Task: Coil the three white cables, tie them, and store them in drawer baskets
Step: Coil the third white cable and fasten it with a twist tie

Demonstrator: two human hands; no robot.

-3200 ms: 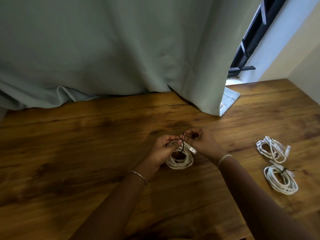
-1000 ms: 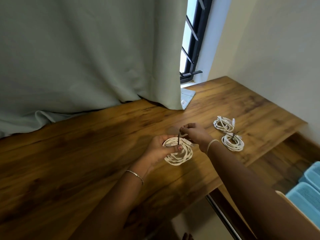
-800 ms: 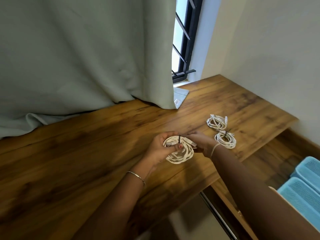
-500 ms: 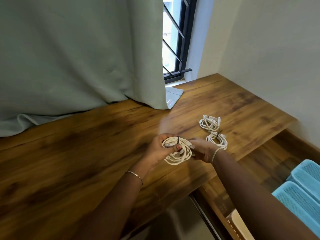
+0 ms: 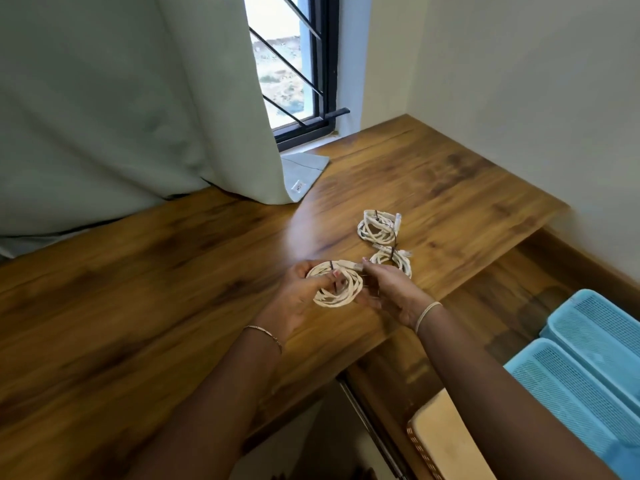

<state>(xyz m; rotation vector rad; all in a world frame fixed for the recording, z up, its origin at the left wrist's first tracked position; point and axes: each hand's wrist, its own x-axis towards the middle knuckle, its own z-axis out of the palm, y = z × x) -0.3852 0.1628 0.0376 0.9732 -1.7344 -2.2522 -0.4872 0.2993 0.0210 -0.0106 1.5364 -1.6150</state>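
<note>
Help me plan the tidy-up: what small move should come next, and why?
Probably the left hand should carry its tied white cable coil toward the blue mesh baskets at lower right: it already wears a dark tie, like the two tied white coils lying on the wooden table.

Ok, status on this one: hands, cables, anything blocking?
Left hand grips third coil, tied. Right hand at its plug end, grip unclear. Far coil and near coil tied, on table. Baskets lower right, no obstruction seen.
</note>
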